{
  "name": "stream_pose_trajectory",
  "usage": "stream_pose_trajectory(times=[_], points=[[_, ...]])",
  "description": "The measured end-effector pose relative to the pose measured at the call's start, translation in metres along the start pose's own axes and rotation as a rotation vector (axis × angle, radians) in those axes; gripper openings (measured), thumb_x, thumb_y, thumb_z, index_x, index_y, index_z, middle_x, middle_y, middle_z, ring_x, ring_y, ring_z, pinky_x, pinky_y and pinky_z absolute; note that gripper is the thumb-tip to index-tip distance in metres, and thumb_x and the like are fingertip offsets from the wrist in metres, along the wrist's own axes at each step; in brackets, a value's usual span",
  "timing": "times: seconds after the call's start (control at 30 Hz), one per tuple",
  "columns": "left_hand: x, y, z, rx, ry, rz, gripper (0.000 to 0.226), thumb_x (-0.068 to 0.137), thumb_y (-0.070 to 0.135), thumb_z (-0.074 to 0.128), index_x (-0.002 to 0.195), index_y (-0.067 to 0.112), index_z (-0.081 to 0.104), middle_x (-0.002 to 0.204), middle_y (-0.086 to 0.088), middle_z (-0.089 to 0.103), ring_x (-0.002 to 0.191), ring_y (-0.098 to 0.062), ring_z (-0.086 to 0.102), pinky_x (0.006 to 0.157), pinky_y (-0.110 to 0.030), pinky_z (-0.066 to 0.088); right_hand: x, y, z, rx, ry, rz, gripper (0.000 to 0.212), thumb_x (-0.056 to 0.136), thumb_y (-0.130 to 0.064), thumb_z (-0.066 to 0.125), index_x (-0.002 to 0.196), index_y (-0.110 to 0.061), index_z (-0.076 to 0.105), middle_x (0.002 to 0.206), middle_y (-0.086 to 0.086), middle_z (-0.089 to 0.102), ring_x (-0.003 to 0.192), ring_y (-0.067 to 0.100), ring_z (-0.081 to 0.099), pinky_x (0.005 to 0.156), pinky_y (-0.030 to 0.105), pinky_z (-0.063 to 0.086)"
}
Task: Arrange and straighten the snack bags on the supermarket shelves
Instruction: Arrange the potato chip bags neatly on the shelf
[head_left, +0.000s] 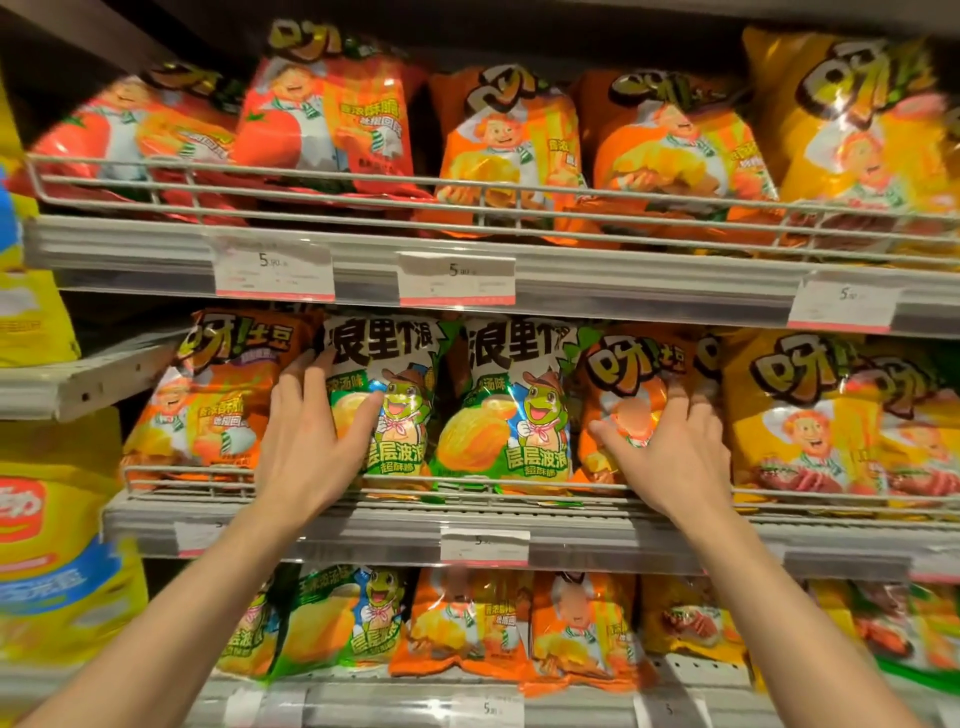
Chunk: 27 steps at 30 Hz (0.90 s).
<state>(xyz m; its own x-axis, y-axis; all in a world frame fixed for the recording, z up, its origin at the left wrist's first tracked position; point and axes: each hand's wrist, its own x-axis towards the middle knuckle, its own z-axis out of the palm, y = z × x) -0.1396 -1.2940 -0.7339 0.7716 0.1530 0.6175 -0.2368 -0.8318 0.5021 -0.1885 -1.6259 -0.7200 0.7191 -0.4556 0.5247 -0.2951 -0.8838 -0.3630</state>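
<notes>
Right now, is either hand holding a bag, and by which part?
Neither plainly holds: left hand touches the frog bag's left edge; right hand lies on the orange bag.

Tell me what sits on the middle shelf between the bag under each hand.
In the head view, one frog-print bag stands between the frog-print bag the left hand rests on and the orange bag the right hand touches.

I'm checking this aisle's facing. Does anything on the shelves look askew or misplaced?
Yes. On the top shelf, the second red bag stands higher than the red bag on its left, which leans. On the bottom shelf, a green bag tilts.
</notes>
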Motion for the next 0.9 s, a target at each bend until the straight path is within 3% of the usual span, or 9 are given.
stream_pose_trajectory(times=[0.07,0.2,0.33,0.4,0.5,0.6,0.73,0.9], points=[[-0.001,0.000,-0.001,-0.015,0.057,0.083,0.068,0.095,0.067,0.047,0.132,0.010,0.045,0.127,-0.015,0.046,0.120,-0.032,0.043,0.097,-0.049,0.042,-0.001,0.000,0.001,0.031,0.008,-0.001,0.099,0.083,-0.079,0.052,0.144,-0.002,0.039,0.145,0.023,0.045,0.135,0.039,0.041,0.106,0.053,0.041],[-0.008,0.028,0.005,-0.027,0.141,0.417,0.064,0.092,0.056,0.054,0.139,0.012,0.053,0.131,-0.015,0.052,0.125,-0.031,0.047,0.100,-0.048,0.044,-0.001,0.000,0.000,0.075,-0.004,0.001,0.099,0.083,-0.079,0.053,0.146,-0.004,0.038,0.147,0.021,0.043,0.137,0.038,0.039,0.107,0.052,0.040],[-0.012,0.089,0.025,-0.017,-0.022,0.585,0.066,0.094,0.064,0.046,0.145,0.022,0.047,0.135,-0.009,0.053,0.124,-0.025,0.050,0.101,-0.045,0.048,0.001,0.002,0.000,0.103,-0.008,0.006,0.099,0.082,-0.079,0.054,0.146,-0.006,0.038,0.148,0.020,0.042,0.138,0.037,0.039,0.108,0.052,0.039],[-0.013,0.114,0.037,0.053,-0.136,0.542,0.072,0.094,0.073,0.039,0.152,0.030,0.038,0.133,-0.009,0.053,0.122,-0.027,0.050,0.104,-0.044,0.042,0.002,0.003,-0.001,0.131,-0.013,0.013,0.100,0.081,-0.079,0.056,0.147,-0.006,0.037,0.149,0.020,0.042,0.138,0.037,0.038,0.109,0.052,0.039],[-0.015,0.129,0.053,0.067,-0.282,0.397,0.071,0.096,0.071,0.040,0.157,0.036,0.027,0.133,-0.013,0.055,0.127,-0.031,0.047,0.112,-0.045,0.033,0.005,0.007,-0.002,0.201,-0.035,0.025,0.104,0.079,-0.079,0.059,0.151,-0.007,0.033,0.152,0.019,0.038,0.141,0.037,0.036,0.112,0.052,0.038],[-0.015,0.125,0.060,-0.015,-0.263,0.333,0.069,0.098,0.067,0.042,0.157,0.035,0.028,0.140,-0.015,0.051,0.130,-0.032,0.045,0.114,-0.046,0.031,0.011,0.011,-0.004,0.278,-0.053,0.028,0.104,0.080,-0.076,0.062,0.152,-0.008,0.031,0.152,0.018,0.038,0.140,0.036,0.038,0.112,0.051,0.039],[-0.012,0.122,0.060,-0.114,-0.208,0.256,0.067,0.099,0.062,0.045,0.159,0.034,0.030,0.162,-0.012,0.029,0.140,-0.036,0.036,0.117,-0.049,0.030,0.014,0.017,-0.008,0.393,-0.065,0.024,0.101,0.081,-0.070,0.066,0.152,-0.008,0.030,0.152,0.016,0.038,0.140,0.034,0.038,0.114,0.050,0.038],[-0.014,0.127,0.054,-0.044,-0.227,0.192,0.070,0.098,0.065,0.043,0.148,0.018,0.049,0.151,-0.017,0.044,0.133,-0.037,0.045,0.113,-0.049,0.036,0.015,0.024,-0.011,0.579,-0.083,0.025,0.097,0.080,-0.066,0.070,0.154,-0.018,0.031,0.152,0.008,0.040,0.139,0.028,0.042,0.113,0.050,0.040]])
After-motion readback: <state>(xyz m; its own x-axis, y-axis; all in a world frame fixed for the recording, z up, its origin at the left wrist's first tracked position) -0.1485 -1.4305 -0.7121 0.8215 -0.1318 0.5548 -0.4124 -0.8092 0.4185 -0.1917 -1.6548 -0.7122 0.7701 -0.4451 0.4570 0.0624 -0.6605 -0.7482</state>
